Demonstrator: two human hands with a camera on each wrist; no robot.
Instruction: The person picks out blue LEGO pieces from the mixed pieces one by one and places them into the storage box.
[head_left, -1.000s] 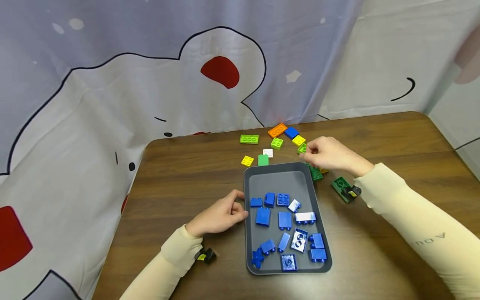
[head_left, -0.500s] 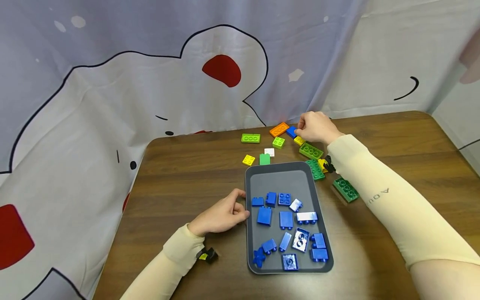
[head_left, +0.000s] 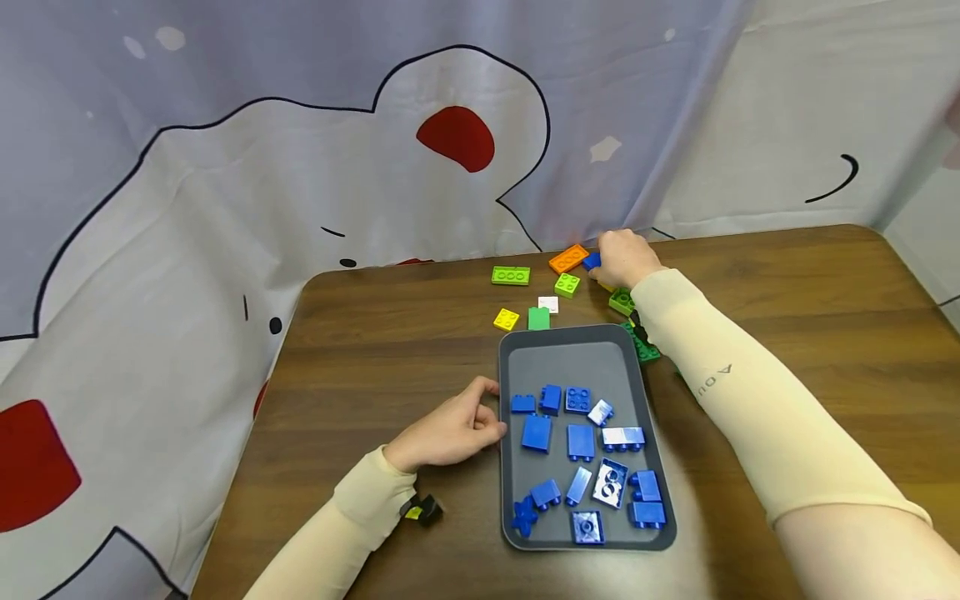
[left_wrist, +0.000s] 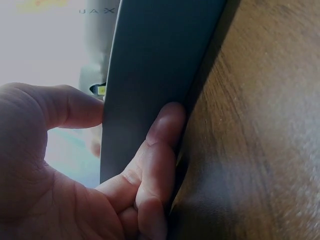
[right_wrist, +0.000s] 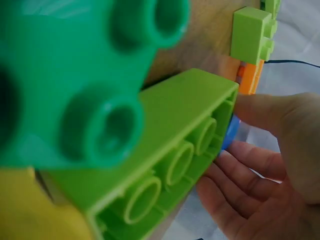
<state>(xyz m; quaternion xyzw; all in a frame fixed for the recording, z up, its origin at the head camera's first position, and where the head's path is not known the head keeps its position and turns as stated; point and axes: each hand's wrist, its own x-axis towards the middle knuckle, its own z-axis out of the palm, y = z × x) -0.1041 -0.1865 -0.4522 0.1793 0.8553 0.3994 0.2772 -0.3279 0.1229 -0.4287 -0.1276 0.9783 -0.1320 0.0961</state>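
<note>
My right hand (head_left: 626, 258) is at the far edge of the table, its fingertips at a blue brick (head_left: 592, 261). The right wrist view shows thumb and index finger on either side of that blue brick (right_wrist: 231, 132), pinching it; a lime-green brick hides part of the contact. My left hand (head_left: 450, 427) is against the left side of the grey tray (head_left: 566, 354). In the left wrist view its thumb touches the rim and its fingertips rest on the tray's outer wall (left_wrist: 150, 60). Several blue bricks (head_left: 536, 433) and a blue star-shaped piece (head_left: 524, 517) lie in the tray.
Behind the tray lie an orange brick (head_left: 568, 258), lime-green bricks (head_left: 511, 276), a yellow brick (head_left: 506, 319), a white piece (head_left: 548, 304) and a green brick (head_left: 538, 318). Dark green bricks (head_left: 647, 350) sit by the tray's right corner, partly under my right arm. A curtain (head_left: 262, 192) hangs behind.
My right hand has let go of a green brick beside the tray, moved back and left to the far blue brick, and lowered onto it. My left hand keeps its place at the tray.
</note>
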